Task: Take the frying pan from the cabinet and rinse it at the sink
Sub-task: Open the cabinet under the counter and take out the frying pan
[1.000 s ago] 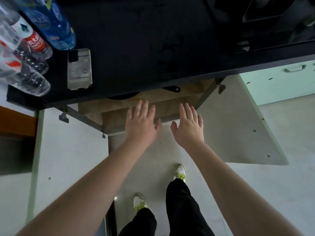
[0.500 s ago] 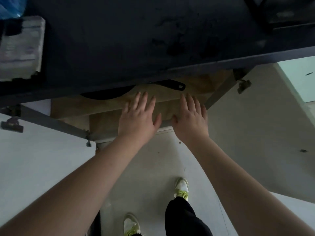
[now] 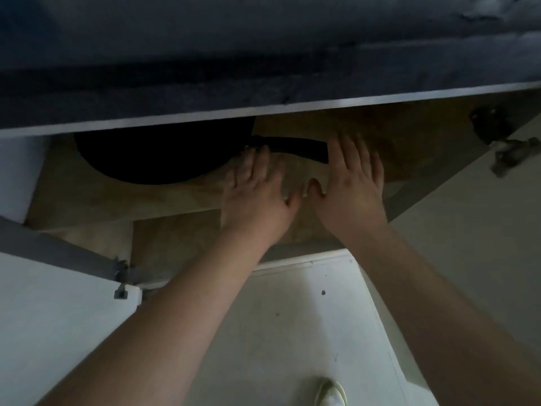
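A: Where is the frying pan sitting?

B: On the wooden shelf inside the open cabinet, tucked under the dark countertop. Its round black body lies toward the left, partly hidden by the counter edge, and its black handle points out to the right, roughly level along the shelf.

A: And the hands?

B: Both reach in over the shelf, palms down. The left hand has its fingers straight and close together, the tips right at the base of the handle where it meets the pan (whether they actually touch it I cannot tell, the light there is dim). Nothing is curled round anything.

A: The right one?

B: The right hand is flat too, fingers slightly fanned, their tips covering the far end of the handle. It holds nothing. The two thumbs point at each other, near but apart.

A: Anything else around?

B: The white cabinet door swung open on the left with its metal hinge, another hinge on the right side, the pale floor below, and the toe of a white shoe at the bottom edge
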Demonstrator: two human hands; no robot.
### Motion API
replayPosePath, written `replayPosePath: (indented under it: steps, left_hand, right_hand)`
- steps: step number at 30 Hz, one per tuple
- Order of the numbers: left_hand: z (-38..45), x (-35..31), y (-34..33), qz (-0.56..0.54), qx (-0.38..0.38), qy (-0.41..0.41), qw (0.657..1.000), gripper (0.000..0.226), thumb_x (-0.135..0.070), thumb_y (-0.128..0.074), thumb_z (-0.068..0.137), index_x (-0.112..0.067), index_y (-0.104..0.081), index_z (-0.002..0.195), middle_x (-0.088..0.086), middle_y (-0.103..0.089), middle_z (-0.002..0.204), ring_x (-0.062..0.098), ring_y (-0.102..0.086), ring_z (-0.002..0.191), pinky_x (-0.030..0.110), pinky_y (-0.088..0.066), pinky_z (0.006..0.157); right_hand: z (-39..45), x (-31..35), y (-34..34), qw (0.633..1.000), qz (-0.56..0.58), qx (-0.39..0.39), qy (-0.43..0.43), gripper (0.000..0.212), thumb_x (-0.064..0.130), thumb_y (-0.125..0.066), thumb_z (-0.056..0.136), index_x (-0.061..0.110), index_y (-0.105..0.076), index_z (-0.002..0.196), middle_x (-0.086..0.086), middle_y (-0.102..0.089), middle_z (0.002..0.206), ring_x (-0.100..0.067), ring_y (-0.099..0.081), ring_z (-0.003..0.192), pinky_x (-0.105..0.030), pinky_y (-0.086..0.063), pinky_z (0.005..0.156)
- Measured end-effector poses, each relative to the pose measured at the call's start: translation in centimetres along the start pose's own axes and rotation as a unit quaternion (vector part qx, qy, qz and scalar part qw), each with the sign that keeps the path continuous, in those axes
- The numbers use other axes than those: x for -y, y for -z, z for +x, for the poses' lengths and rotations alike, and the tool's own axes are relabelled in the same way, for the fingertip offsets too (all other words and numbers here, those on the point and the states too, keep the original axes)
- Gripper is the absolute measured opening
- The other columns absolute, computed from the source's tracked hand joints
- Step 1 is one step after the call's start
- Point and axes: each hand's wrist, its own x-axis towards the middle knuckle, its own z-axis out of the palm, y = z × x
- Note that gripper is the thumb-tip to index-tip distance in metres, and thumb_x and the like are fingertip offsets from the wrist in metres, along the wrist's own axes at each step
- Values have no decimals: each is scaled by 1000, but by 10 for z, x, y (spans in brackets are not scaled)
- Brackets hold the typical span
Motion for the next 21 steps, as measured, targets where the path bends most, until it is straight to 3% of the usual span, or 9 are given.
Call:
replayPosePath:
  steps: [7,12,14,16,18,21]
  left_hand:
    - [6,6,-35,-76,-95,-6,993,59,-56,-17,98,-31,-26,150,-1,-4,163,19,-3,150,44,-13,117]
    - [9,15,-45,-133,-204,7,970,57,-55,-20,98,-28,-39,145,0,-32,153,19,-31,140,41,-34,108]
    - [8,19,-47,-230,-189,22,954,53,-55,-21,99,-31,-45,140,-6,-41,140,11,-43,125,31,-39,96]
    - [10,22,-53,-390,-115,59,912,47,-56,-23,98,-35,-54,128,-13,-48,123,2,-46,110,26,-36,91]
    - [13,24,-61,-563,-61,111,817,49,-65,-28,93,-35,-63,108,-13,-63,108,5,-57,103,33,-44,96]
    - [13,25,-67,-706,-1,149,692,54,-64,-29,95,-26,-66,107,1,-74,98,17,-69,94,42,-52,94]
  right_hand:
    - [21,4,-21,997,-55,-49,9,58,35,-45,95,20,-30,149,-6,-36,153,-30,-26,143,-50,-10,119]
    - [24,6,-25,993,-83,-79,1,51,28,-46,98,22,-33,147,-7,-42,146,-31,-34,137,-49,-16,117]
    - [21,5,-31,992,-87,-96,5,53,26,-47,97,21,-31,148,-7,-43,145,-32,-35,137,-49,-18,116]
    - [16,1,-39,988,-91,-127,14,53,24,-48,98,20,-32,148,-9,-45,143,-32,-37,135,-49,-19,116]
    - [9,1,-46,985,-83,-151,19,51,22,-49,97,17,-36,147,-10,-48,141,-33,-40,131,-50,-22,115]
    - [-5,4,-58,981,-76,-179,14,48,25,-52,97,11,-44,142,-15,-55,133,-38,-49,121,-53,-33,107]
